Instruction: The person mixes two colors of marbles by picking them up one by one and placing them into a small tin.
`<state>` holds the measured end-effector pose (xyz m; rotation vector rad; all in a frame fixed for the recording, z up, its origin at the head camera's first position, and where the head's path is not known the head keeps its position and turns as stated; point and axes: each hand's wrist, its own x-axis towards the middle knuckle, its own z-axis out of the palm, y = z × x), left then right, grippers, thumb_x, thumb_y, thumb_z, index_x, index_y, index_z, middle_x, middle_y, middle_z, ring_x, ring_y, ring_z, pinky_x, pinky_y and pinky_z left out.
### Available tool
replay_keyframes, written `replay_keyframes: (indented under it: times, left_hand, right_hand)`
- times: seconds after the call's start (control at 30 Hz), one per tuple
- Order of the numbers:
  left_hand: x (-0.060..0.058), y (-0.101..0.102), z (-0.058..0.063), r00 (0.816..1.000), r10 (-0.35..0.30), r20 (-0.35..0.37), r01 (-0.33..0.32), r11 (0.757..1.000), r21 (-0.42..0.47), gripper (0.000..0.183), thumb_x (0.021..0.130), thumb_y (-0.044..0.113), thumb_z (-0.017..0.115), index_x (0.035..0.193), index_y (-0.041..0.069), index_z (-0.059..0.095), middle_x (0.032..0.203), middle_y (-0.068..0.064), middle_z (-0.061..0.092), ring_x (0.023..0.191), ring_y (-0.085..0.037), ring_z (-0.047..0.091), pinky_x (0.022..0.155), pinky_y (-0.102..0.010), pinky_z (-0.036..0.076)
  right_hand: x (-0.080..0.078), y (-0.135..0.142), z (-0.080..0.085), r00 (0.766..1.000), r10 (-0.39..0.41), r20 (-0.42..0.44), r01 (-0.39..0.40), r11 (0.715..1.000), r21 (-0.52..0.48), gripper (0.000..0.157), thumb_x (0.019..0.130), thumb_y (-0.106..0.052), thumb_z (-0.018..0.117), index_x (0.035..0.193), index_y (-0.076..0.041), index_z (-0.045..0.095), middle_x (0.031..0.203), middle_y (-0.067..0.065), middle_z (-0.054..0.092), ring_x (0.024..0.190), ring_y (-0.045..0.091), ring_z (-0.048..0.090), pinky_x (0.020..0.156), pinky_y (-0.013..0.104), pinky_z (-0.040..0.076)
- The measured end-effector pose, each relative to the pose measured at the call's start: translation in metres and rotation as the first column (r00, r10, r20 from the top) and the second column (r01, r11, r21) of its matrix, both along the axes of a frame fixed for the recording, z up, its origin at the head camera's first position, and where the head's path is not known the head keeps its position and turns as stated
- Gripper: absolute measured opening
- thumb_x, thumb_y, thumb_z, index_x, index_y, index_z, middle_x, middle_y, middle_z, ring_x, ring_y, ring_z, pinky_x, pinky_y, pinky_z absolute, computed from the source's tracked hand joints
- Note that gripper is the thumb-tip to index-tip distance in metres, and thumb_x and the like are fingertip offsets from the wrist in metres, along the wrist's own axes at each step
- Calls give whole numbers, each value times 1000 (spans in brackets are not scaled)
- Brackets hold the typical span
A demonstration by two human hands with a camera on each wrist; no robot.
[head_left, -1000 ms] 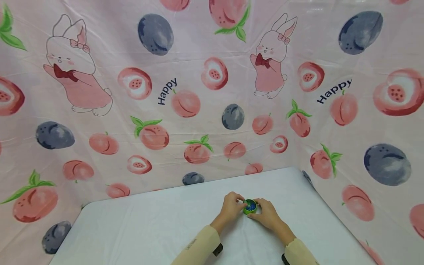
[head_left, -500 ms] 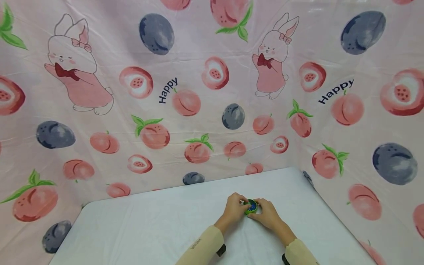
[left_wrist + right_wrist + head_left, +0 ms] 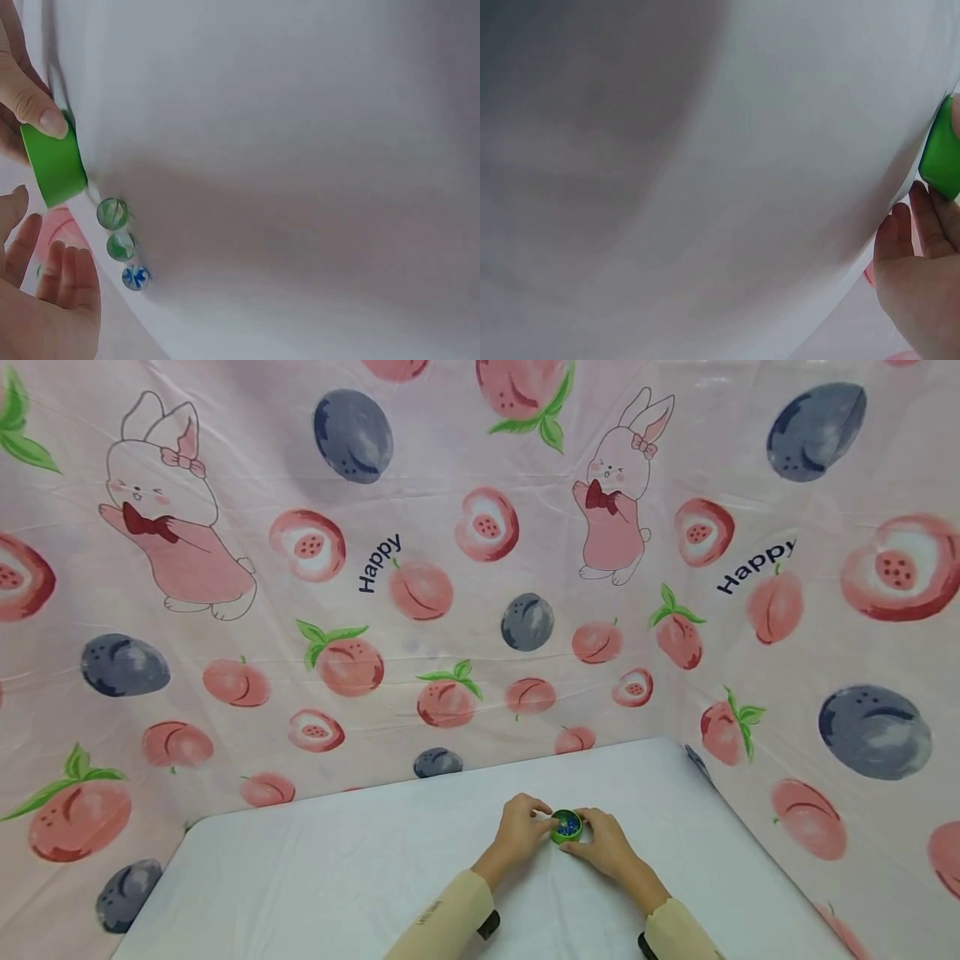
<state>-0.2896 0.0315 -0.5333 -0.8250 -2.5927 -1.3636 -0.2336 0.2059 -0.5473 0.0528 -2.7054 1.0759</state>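
My right hand (image 3: 609, 845) grips a small round green container (image 3: 567, 837) from its right side, thumb at the near wall and fingers around the far one. Blue, glassy pieces show inside it. At the left rim is my left hand (image 3: 519, 828), thumb and forefinger tips right at the edge. Seen from the left wrist, its fingers are loosely bent with nothing visible between them. That view also has three glass marbles in a row: a green one (image 3: 112, 214), a second green one (image 3: 120, 245) and a blue-and-white one (image 3: 136, 277). In the head view my left hand hides them.
A white cloth (image 3: 315, 877) covers the table. Behind it and on the right hangs a pink curtain (image 3: 420, 660) printed with fruit and rabbits. A dark clip-like object (image 3: 697, 761) sits at the table's right edge.
My left hand shifted right over the container half a second ago, and is now back left at its rim. The right hand and the container have stayed nearly still.
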Motion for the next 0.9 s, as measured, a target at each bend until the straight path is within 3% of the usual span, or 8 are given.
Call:
replay_keyframes:
  times: [0.37, 0.73, 0.9]
  left_hand:
    - [-6, -25, 2, 998, 55, 32, -55, 998, -6, 17, 92, 9, 81, 101, -6, 78, 101, -15, 67, 94, -30, 63, 80, -36, 53]
    - [-14, -44, -5, 990, 100, 96, -97, 995, -31, 16, 92, 9, 81, 102, -4, 78, 103, -12, 67, 97, -27, 61, 85, -43, 54]
    - [-12, -52, -10, 992, 110, 69, -108, 994, -27, 14, 91, 8, 81, 100, -4, 78, 101, -11, 67, 95, -26, 62, 84, -42, 54]
  right_hand:
    - [-2, 1, 0, 999, -15, 38, 15, 1000, 10, 57, 83, -16, 91, 127, 9, 66, 124, 21, 70, 123, 44, 61, 109, 61, 47]
    - [-1, -1, 1, 998, -26, 52, 25, 1000, 14, 57, 83, -17, 91, 128, 7, 66, 125, 20, 70, 124, 42, 61, 109, 60, 47]
    - [0, -2, 1, 998, -25, 49, 24, 1000, 13, 57, 83, -17, 91, 129, 7, 66, 125, 19, 70, 123, 41, 61, 108, 59, 47]
